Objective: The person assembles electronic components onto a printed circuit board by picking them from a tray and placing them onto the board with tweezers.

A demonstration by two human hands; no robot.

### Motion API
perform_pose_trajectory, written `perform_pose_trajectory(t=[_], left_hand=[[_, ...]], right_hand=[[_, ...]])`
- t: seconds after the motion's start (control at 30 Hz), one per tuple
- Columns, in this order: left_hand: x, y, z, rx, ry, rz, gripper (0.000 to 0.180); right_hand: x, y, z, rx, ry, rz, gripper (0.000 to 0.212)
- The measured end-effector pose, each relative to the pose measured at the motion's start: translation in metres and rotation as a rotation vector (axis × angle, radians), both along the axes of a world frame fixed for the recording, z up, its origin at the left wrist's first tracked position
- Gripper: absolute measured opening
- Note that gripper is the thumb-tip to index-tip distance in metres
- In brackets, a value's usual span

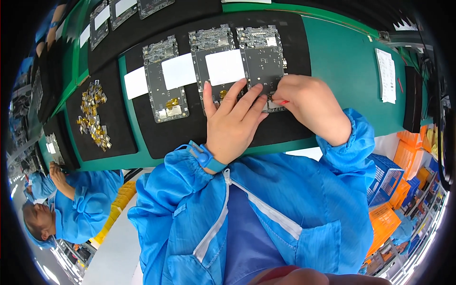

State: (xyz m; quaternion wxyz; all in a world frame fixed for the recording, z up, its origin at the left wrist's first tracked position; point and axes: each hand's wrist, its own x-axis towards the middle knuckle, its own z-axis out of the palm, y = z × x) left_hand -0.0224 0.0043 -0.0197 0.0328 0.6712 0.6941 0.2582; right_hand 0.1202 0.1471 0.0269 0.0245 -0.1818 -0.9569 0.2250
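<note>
Three dark circuit boards lie side by side on a black mat: a left board (161, 90), a middle board (201, 58) and a right board (260, 61). My left hand (232, 123) rests with fingers spread over the lower parts of the middle and right boards, its fingertips near a white card (225, 67). At the lower right end of the right board, my right hand (308, 102) is closed in a pinch. A small red piece (284, 102) shows at its fingertips, mostly hidden by the fingers, and I cannot tell its kind. A blue wrist strap (203, 157) circles my left wrist.
Two more white cards, one (178, 72) overlapping the left board, lie on the mat. A pile of small gold-and-silver parts (95, 116) sits on another black mat at left. Paper sheets (385, 76) lie at right. A co-worker (85, 204) works at far left.
</note>
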Motion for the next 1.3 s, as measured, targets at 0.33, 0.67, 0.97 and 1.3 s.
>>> perform_pose_trajectory(t=[0.33, 0.67, 0.97, 1.3], left_hand=[[-0.002, 0.009, 0.014, -0.075, -0.166, -0.046, 0.037], [0.0, 0.009, 0.004, -0.029, -0.196, -0.013, 0.031], [0.002, 0.011, 0.004, -0.009, -0.252, -0.006, 0.032], [-0.001, 0.012, -0.001, 0.021, -0.138, -0.03, 0.033]], right_hand=[[0.019, 0.0, 0.011, -0.301, 0.048, -0.345, 0.033], [0.017, -0.001, 0.017, 0.039, -0.073, -0.052, 0.016], [0.018, -0.005, 0.011, 0.083, -0.023, -0.06, 0.025], [0.012, 0.011, 0.014, -0.01, -0.029, 0.113, 0.022]])
